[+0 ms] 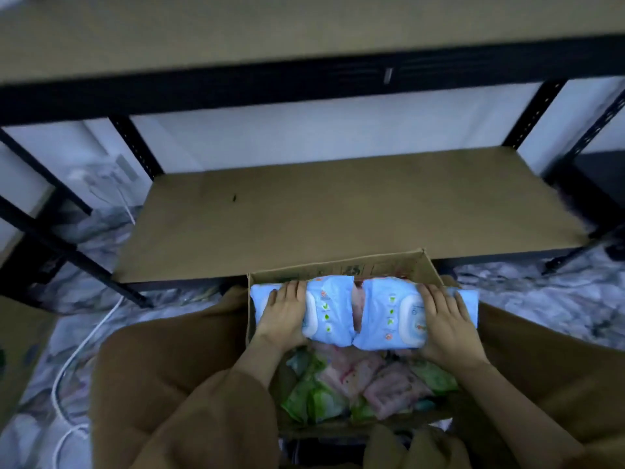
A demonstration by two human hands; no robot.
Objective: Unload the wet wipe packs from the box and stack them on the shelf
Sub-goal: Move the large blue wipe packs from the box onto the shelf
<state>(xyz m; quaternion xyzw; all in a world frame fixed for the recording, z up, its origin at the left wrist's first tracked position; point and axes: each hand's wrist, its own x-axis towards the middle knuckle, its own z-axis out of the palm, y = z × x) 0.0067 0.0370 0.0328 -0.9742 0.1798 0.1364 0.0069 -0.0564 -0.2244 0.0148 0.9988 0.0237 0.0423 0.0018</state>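
An open cardboard box stands on the floor in front of the shelf unit. My left hand grips a light blue wet wipe pack and my right hand grips a second blue pack. The two packs are side by side, pressed together over the box's far end. Below them, several green packs and pink packs lie loose inside the box. The lower shelf board is bare brown wood just beyond the box.
A higher shelf board with a black front rail overhangs the lower one. Black perforated uprights stand at the corners. A white cable runs over the marbled floor on the left. Another cardboard piece sits at the far left.
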